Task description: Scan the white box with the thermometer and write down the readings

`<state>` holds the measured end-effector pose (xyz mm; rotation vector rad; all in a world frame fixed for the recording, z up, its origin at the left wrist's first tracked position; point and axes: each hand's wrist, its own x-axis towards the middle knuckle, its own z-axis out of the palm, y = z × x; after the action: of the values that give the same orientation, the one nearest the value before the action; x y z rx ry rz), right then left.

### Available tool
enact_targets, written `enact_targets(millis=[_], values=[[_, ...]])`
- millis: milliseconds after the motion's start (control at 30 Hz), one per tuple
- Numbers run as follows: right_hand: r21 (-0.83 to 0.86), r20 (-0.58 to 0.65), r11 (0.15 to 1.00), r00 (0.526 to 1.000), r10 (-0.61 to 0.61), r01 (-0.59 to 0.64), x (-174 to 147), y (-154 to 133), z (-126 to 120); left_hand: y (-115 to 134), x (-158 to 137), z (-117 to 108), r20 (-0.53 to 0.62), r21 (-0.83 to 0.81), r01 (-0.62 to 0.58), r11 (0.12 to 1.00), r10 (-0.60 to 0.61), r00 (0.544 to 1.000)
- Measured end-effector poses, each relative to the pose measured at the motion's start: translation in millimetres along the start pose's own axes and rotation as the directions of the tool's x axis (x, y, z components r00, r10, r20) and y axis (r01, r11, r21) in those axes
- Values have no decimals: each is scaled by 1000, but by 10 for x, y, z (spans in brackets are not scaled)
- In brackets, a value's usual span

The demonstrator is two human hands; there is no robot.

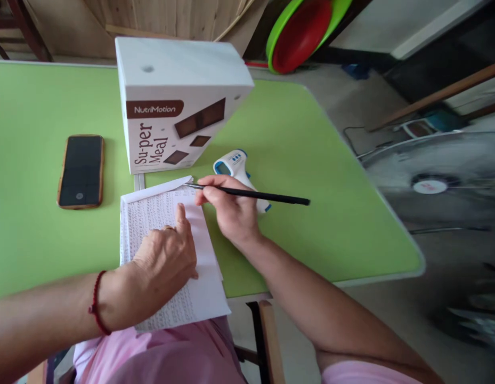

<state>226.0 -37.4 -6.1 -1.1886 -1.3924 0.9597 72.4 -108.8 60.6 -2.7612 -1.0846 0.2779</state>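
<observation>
Handwritten sheets of paper [209, 296] lie on the green table, reaching over its front edge, their top margin folded over. Across the sheets rests my left hand [167, 256], its index finger stretched out toward the upper lines and the other fingers bent under. It holds nothing that I can see. My right hand [237, 213] is closed around a slim black pen [277, 197], whose tip is at the paper's upper right corner. Just behind that hand, partly covered by it, is a white and blue infrared thermometer [233, 162].
A white "Super Meal" box [187, 64] stands upright directly behind the paper. To the left lies a phone [81, 170] in a brown case. The green table [311, 234] ends at a pale rim on the right. Beyond it stand a fan [429, 184] and red and green basins [301, 34].
</observation>
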Motion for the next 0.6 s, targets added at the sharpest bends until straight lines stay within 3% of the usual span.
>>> enact_targets(millis=[333, 467, 600], values=[[-337, 39, 928, 987, -157, 161, -13, 46, 72, 30, 38, 123, 14, -58, 80, 995, -80, 997], [-354, 97, 909, 976, -196, 218, 6, 47, 75, 35, 53, 191, 5, -54, 70, 996, -70, 998], [-383, 120, 903, 980, -161, 195, 2, 41, 84, 40, 78, 240, -14, -55, 58, 997, -58, 998]])
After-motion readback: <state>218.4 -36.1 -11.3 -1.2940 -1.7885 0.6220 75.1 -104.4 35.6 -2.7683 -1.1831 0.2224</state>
